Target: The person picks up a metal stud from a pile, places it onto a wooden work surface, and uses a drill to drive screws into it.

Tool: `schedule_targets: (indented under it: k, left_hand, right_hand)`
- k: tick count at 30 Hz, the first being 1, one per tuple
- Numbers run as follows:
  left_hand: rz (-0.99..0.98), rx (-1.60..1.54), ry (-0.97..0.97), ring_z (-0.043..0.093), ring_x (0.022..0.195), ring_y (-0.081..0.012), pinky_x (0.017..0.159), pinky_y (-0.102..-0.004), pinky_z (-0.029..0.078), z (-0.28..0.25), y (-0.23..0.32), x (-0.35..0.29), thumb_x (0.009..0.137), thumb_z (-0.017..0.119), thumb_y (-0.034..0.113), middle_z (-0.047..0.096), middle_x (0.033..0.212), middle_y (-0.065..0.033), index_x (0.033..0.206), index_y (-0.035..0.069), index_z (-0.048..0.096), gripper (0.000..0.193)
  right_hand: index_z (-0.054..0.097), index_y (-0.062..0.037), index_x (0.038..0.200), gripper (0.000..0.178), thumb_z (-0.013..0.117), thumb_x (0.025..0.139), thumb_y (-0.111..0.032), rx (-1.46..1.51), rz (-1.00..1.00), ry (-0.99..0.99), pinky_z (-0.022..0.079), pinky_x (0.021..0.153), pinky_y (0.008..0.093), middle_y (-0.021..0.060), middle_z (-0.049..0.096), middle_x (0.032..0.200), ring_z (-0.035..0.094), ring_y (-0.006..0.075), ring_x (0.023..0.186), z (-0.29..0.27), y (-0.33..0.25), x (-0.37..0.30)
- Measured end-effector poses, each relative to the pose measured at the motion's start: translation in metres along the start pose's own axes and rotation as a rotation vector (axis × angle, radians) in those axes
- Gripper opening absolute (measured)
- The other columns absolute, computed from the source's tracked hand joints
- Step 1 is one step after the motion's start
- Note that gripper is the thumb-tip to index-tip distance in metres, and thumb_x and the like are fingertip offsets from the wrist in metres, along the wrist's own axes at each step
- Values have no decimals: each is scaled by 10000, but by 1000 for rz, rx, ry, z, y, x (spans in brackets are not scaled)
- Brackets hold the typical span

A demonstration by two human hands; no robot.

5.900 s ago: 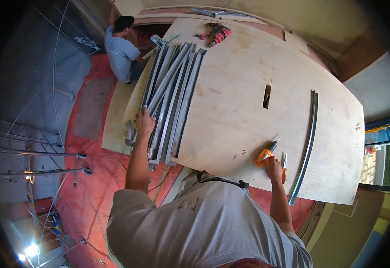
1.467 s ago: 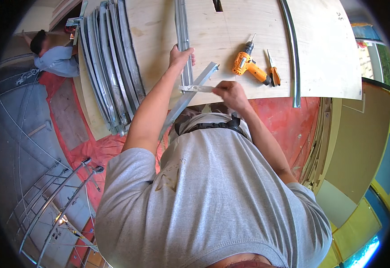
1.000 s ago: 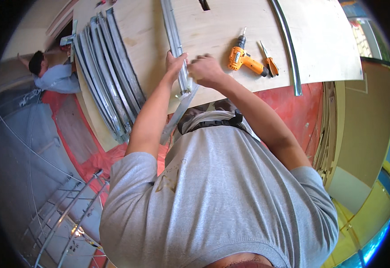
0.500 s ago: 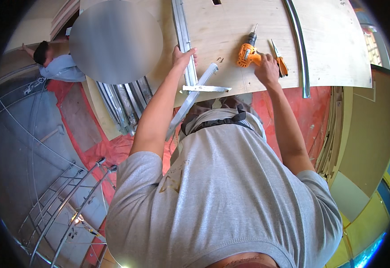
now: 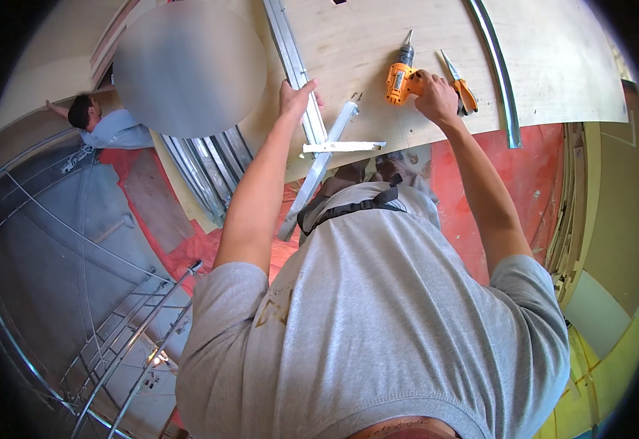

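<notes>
My left hand [image 5: 297, 99] is closed around a long silver metal channel [image 5: 281, 38] that lies lengthwise on the pale plywood sheet [image 5: 553, 73]. My right hand [image 5: 436, 99] grips the handle of an orange and black cordless drill [image 5: 399, 83], which lies on its side with its bit pointing away from me. Just right of that hand rest snips with orange handles [image 5: 466, 94]. A second metal channel piece [image 5: 318, 170] slants across the near edge, sticking out over it. A white-coated strip [image 5: 345, 146] lies across both channels near their crossing.
Another dark-edged metal channel [image 5: 496, 64] lies on the right, overhanging the near edge. Several metal profiles [image 5: 206, 170] are stacked at left. Red sheeting [image 5: 473, 175] covers the floor. Metal scaffold frames [image 5: 125, 333] stand lower left. Another person [image 5: 118, 130] leans at far left.
The whole view has shifted and turned slightly. Both hands keep their holds on the metal channel and the drill. The other person appears a little further right in the picture.
</notes>
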State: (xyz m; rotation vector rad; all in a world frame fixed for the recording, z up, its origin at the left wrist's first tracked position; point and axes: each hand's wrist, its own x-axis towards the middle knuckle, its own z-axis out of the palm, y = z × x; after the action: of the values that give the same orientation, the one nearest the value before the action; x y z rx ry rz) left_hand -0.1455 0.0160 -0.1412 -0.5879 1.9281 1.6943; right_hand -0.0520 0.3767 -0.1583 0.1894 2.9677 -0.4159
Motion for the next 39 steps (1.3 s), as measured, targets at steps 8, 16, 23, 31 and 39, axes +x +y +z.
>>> schedule_targets:
  k: [8, 16, 23, 31, 39]
  left_hand:
    - [-7, -23, 20, 731, 665, -291, 581, -454, 674, 6, 5, -5, 979, 825, 196, 689, 878, -180, 1225, 1, 486, 462]
    - [-19, -83, 39, 728, 666, -287, 573, -447, 668, 20, 2, -2, 966, 829, 192, 687, 883, -180, 1204, 6, 504, 443]
    - [-8, -111, 60, 721, 654, -290, 550, -454, 659, 36, -3, 3, 952, 844, 183, 680, 865, -175, 1173, -5, 482, 464]
    - [-5, -131, 56, 718, 646, -291, 562, -468, 655, 37, -3, 4, 952, 826, 151, 679, 856, -189, 1165, -19, 454, 461]
    - [11, -115, 83, 722, 668, -286, 565, -470, 660, 40, -3, 0, 941, 847, 167, 686, 875, -183, 1171, -12, 480, 468]
  right_hand:
    - [721, -79, 1335, 537, 865, 859, -283, 929, 180, -132, 612, 917, 391, 161, 806, 1122, 789, 292, 1039, -85, -32, -137]
    - [774, -104, 1254, 452, 888, 882, -335, 1006, 49, -296, 632, 865, 385, 103, 819, 1027, 799, 249, 931, -114, -62, -186]
    - [774, -136, 1233, 434, 779, 928, -445, 694, -29, -289, 635, 828, 460, 163, 804, 993, 776, 382, 926, -126, -73, -182]
    - [771, -129, 1224, 434, 774, 934, -451, 666, -47, -288, 637, 812, 447, 158, 801, 972, 780, 375, 903, -113, -72, -182]
    - [770, -107, 1220, 411, 796, 937, -404, 673, -38, -335, 639, 846, 417, 138, 801, 993, 789, 335, 918, -117, -71, -178]
